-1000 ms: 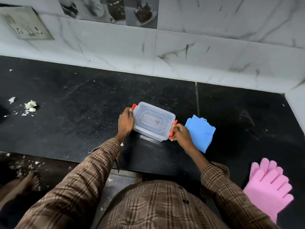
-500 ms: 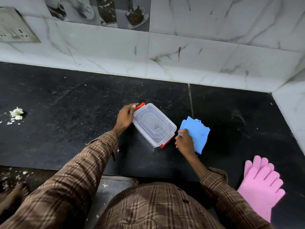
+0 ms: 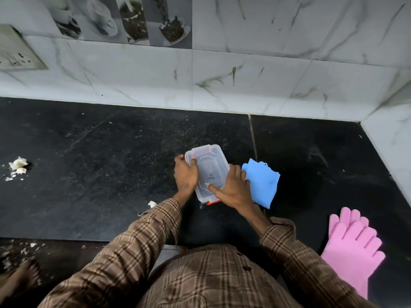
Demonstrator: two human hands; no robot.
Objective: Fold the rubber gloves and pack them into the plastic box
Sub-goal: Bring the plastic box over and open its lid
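A clear plastic box [image 3: 208, 166] with its lid on and orange clips stands on the black counter [image 3: 100, 163], its long side pointing away from me. My left hand [image 3: 185, 176] grips the box's left edge, thumb over the lid. My right hand [image 3: 231, 187] holds the right edge, with the thumb lying on the lid. A folded blue rubber glove [image 3: 263, 184] lies flat just right of the box, touching my right hand. A pink rubber glove [image 3: 353, 247] lies spread out at the counter's near right.
A marble-tiled wall [image 3: 222, 81] runs along the back and turns forward at the far right. A switch plate [image 3: 15, 54] is on the wall at left. White scraps [image 3: 19, 166] lie on the left of the counter, and a small scrap [image 3: 152, 204] near my left sleeve.
The box has been turned from slanting across to lengthwise. My right hand left the blue glove and came onto the box's right edge; my left hand shifted along its left side.
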